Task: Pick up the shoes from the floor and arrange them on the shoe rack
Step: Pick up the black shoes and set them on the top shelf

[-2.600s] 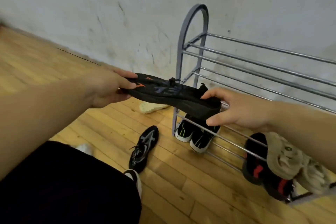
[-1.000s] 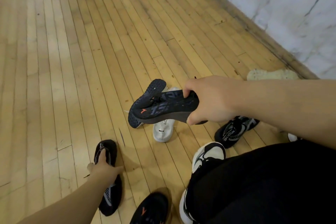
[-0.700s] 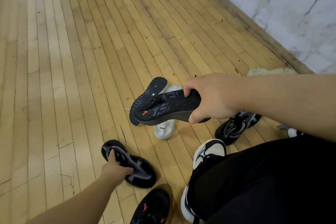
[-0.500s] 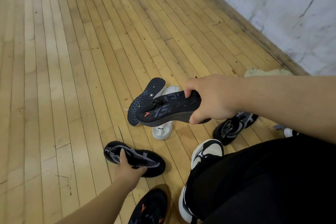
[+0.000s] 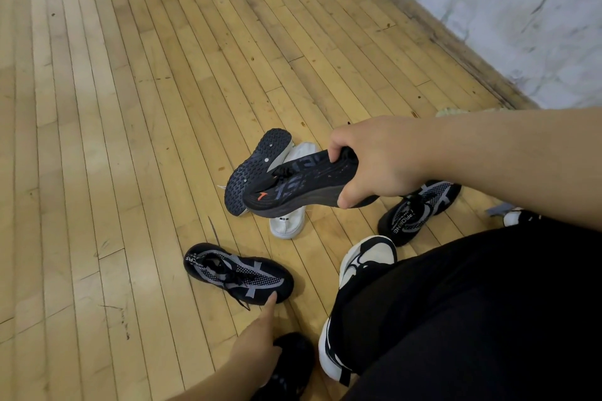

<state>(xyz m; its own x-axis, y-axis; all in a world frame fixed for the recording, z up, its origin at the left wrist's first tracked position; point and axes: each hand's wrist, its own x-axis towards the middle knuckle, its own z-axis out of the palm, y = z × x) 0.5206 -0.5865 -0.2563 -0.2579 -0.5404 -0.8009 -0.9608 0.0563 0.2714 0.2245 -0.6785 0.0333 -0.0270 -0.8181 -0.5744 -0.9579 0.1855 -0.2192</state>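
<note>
My right hand (image 5: 374, 159) grips a black shoe with an orange logo (image 5: 303, 182) by its heel end and holds it above the floor. Behind it lie an upturned shoe showing its dark sole (image 5: 257, 169) and a white shoe (image 5: 288, 221). A black and grey knit shoe (image 5: 237, 273) lies on its sole on the wooden floor. My left hand (image 5: 257, 342) touches its near end with the tip of a straight index finger. Its mate (image 5: 420, 208) lies to the right. The shoe rack is out of view.
Another black shoe (image 5: 293, 365) lies under my left hand at the bottom edge. My own foot wears a black and white sneaker (image 5: 365, 257), and my black trouser leg fills the lower right. A pale shoe (image 5: 456, 111) lies by the white wall (image 5: 521, 10).
My left hand turned the black and grey knit shoe round, dragged it nearer, then released its grip; now only a fingertip touches it. My right hand kept the black shoe where it was.
</note>
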